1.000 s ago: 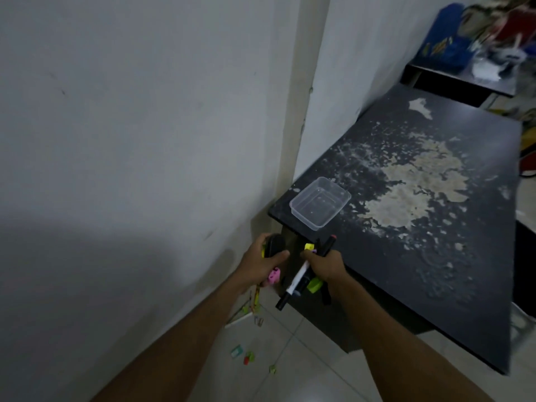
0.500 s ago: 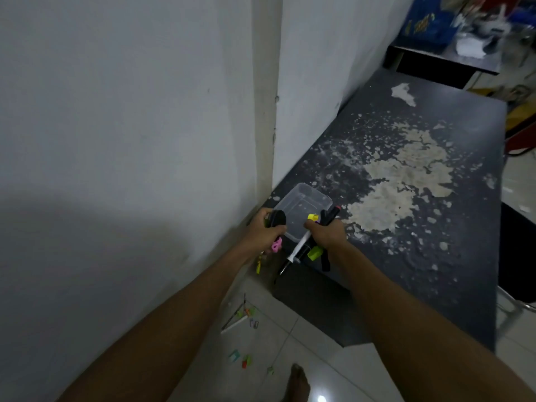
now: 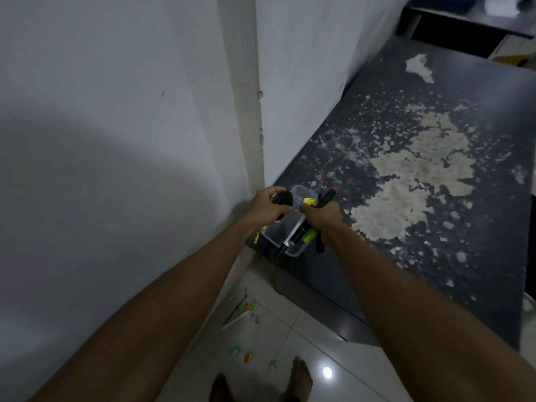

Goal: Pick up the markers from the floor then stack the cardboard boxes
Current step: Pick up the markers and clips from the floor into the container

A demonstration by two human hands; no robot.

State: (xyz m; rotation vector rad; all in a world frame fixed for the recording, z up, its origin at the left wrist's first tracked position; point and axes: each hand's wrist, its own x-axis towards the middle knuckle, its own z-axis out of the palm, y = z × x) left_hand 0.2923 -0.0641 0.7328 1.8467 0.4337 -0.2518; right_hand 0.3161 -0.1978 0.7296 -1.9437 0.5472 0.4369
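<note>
Black peeling tabletop, white walls, tiled floor — markers above clear tub

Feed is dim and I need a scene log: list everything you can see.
Tub: one, clear, near table corner.
Right markers: several, yellow, green, black, white, gripped above the tub.
Left markers: several, black, pink, yellow, gripped at the tub's left side.
Table: one, black with pale worn patches, against the wall.
Floor bits: several, mixed colours, on tiles; too small to identify.
Far table: one, dark, top right.
Feet: two, bare, bottom edge.
Left hand: grips markers.
Right hand: grips markers.
</note>
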